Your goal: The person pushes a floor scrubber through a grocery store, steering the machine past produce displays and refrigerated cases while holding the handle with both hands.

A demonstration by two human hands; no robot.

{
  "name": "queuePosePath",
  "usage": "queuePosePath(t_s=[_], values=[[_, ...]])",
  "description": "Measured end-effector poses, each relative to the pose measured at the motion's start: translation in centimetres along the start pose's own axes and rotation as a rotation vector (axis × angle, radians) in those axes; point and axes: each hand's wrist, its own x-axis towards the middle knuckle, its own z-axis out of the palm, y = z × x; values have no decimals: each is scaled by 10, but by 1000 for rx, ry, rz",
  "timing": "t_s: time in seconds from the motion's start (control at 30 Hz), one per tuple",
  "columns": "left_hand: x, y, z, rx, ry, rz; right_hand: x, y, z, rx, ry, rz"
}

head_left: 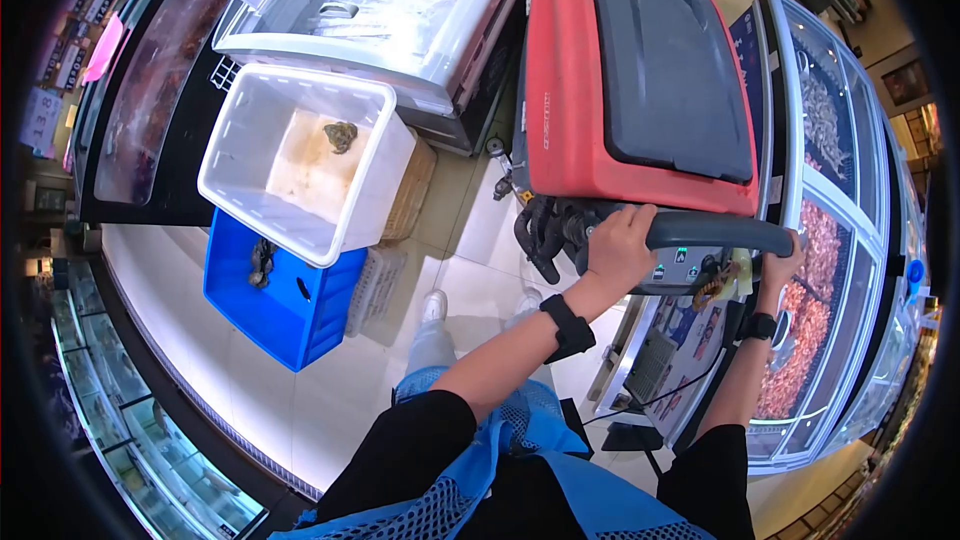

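In front of me stands a red floor scrubber [560, 70] with a dark grey lid [670, 70]. A thick black handlebar [720, 231] curves across its near side. My left hand [618, 252] is closed round the left end of this bar, beside a control panel [682, 265] with small green lights. My right hand [785, 258] wraps the bar's right end, its fingers partly hidden. Black hoses or cables [540, 240] bunch to the left of my left hand.
At left, a white plastic bin [375, 170] holding a small dark lump sits above a blue crate [325, 320]. A chest freezer [430, 90] stands behind them. Glass display freezers [840, 190] line the right side close to the scrubber. Pale floor tiles [380, 370] show around my feet.
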Motion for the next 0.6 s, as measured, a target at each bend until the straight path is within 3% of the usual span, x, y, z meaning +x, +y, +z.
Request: queuePosePath(t_s=[0.1, 0.37, 0.6], values=[[6, -9, -14, -19, 40, 47, -8, -18, 7, 15, 18, 93], [10, -34, -49, -21, 16, 63, -33, -66, 13, 34, 39, 104], [9, -29, -45, -33, 22, 47, -28, -59, 11, -4, -31, 30]])
